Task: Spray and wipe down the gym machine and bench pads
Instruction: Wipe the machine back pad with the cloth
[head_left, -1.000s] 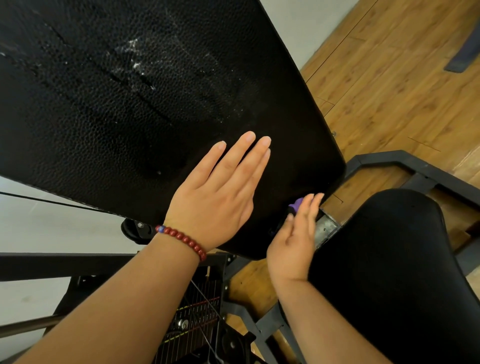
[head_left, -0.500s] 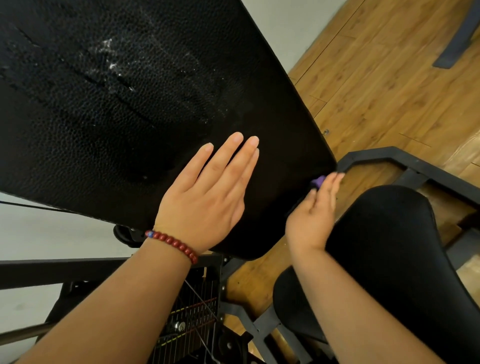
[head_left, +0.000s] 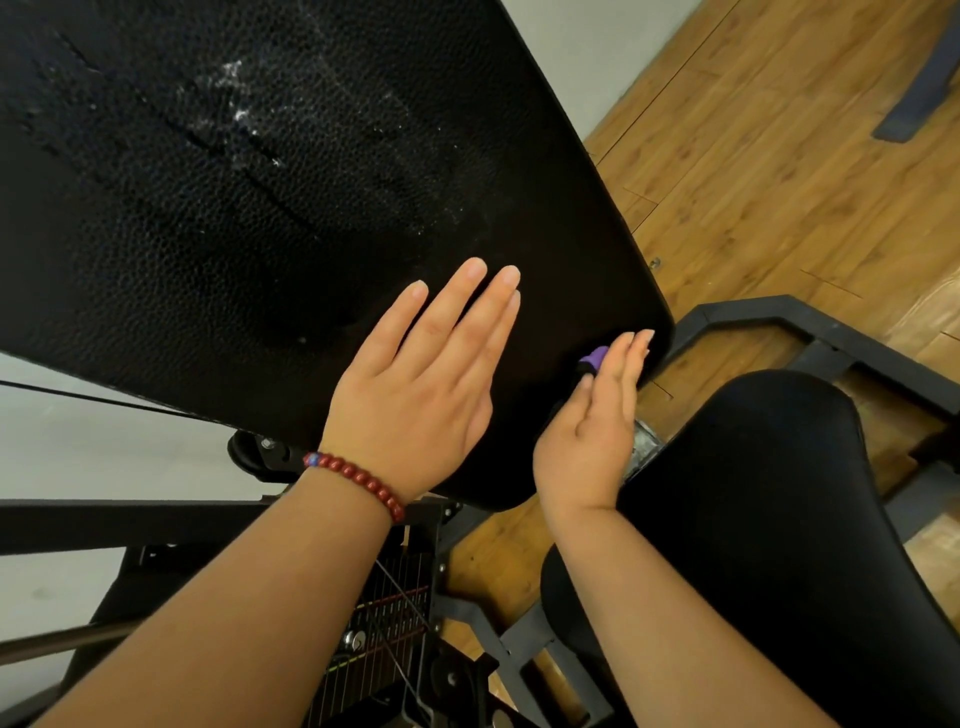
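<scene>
Black vinyl back pad: head view; tilted, pebbled surface, fills the upper left.
Spray droplets: white flecks and wet streaks across the upper pad, not yet wiped.
Left hand: flat on the lower pad, fingers straight and together, holding nothing. Judged to be bracing the pad against the wiping push.
Right hand: at the pad's lower right corner, fingers nearly straight, pressing a purple cloth to the pad. Thumb hold on the cloth cannot be told.
Purple cloth: mostly hidden under the fingers, well apart from the droplets.
Seat pad: black, beneath the right forearm, looks dry.
Step, judged: wiping the pad's edge; wet centre remains.
</scene>
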